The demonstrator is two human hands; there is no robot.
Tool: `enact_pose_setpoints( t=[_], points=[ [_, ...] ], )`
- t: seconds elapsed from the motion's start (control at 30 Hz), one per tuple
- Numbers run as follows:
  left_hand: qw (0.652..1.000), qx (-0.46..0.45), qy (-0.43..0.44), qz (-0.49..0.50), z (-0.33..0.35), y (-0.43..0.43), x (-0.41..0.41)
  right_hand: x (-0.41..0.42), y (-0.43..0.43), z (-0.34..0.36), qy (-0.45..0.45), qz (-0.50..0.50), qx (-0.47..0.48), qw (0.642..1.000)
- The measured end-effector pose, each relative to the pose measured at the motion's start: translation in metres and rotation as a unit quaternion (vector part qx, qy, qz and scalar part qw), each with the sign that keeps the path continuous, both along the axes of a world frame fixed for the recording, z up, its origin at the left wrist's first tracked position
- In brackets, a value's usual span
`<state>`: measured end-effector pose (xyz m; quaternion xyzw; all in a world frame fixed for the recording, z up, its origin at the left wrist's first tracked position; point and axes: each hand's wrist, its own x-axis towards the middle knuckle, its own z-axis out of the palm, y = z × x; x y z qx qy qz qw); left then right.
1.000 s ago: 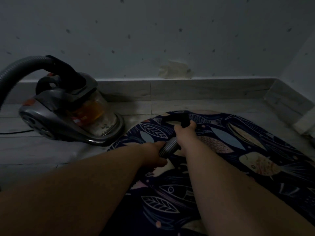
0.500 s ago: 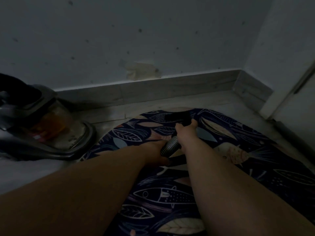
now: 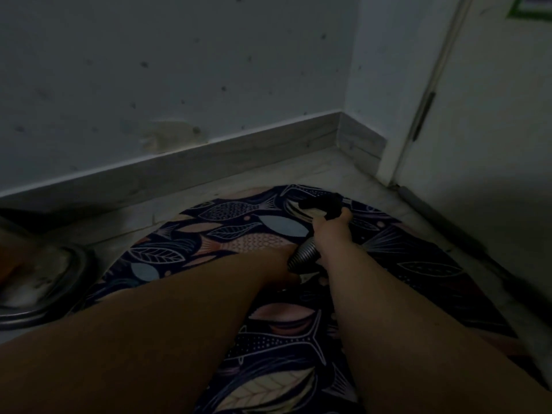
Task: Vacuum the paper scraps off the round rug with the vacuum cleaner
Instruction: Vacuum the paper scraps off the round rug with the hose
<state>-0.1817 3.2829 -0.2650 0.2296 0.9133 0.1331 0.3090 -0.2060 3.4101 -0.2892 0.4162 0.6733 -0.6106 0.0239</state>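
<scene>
The round rug (image 3: 239, 234), dark with fish and leaf prints, fills the floor in front of me. My right hand (image 3: 328, 231) grips the black nozzle end (image 3: 321, 202) of the vacuum hose, which points at the rug's far edge. The ribbed grey hose (image 3: 303, 255) runs back under that hand to my left hand (image 3: 280, 264), which holds it lower down and is partly hidden by my forearm. The vacuum cleaner body (image 3: 38, 279) sits on the floor at the left edge, mostly cut off. I see no paper scraps in the dim light.
A pale wall with a skirting board (image 3: 209, 153) runs behind the rug and turns at a corner on the right. A white door (image 3: 493, 130) and its frame stand at the far right. Pale tiled floor (image 3: 343, 168) borders the rug.
My view has swung to the right, so the vacuum body has slid to the left edge and the door has come into view. Both hands have carried the nozzle right along the rug's far edge.
</scene>
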Motion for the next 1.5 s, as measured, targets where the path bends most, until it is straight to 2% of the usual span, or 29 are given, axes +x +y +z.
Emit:
enact_pose_setpoints(
  t=[0.1, 0.3, 0.53, 0.67, 1.03, 1.3, 1.5],
  points=[
    [1.0, -0.005, 0.006, -0.027, 0.001, 0.025, 0.006, 0.01, 0.024, -0.003, 0.003, -0.036, -0.019, 0.999],
    [0.998, -0.021, -0.002, -0.065, -0.004, 0.074, 0.017, 0.033, 0.078, -0.012, -0.003, -0.093, 0.026, 0.995],
    [0.998, -0.029, 0.002, -0.055, -0.003, 0.08, 0.008, 0.026, 0.083, -0.021, 0.029, -0.114, 0.01, 0.993],
    [1.0, -0.011, -0.014, -0.005, 0.0, 0.056, -0.005, 0.002, 0.059, -0.017, 0.031, -0.08, 0.003, 0.996],
    [0.997, -0.014, 0.035, 0.064, 0.01, -0.031, -0.026, -0.051, -0.03, -0.014, 0.029, 0.046, 0.002, 0.999],
    [0.989, -0.044, 0.017, 0.143, 0.019, -0.104, -0.016, -0.056, -0.114, -0.004, 0.027, 0.13, -0.066, 0.989],
    [0.98, -0.036, -0.023, 0.195, 0.021, -0.15, 0.008, -0.044, -0.161, -0.01, 0.038, 0.216, -0.045, 0.975]
  ],
)
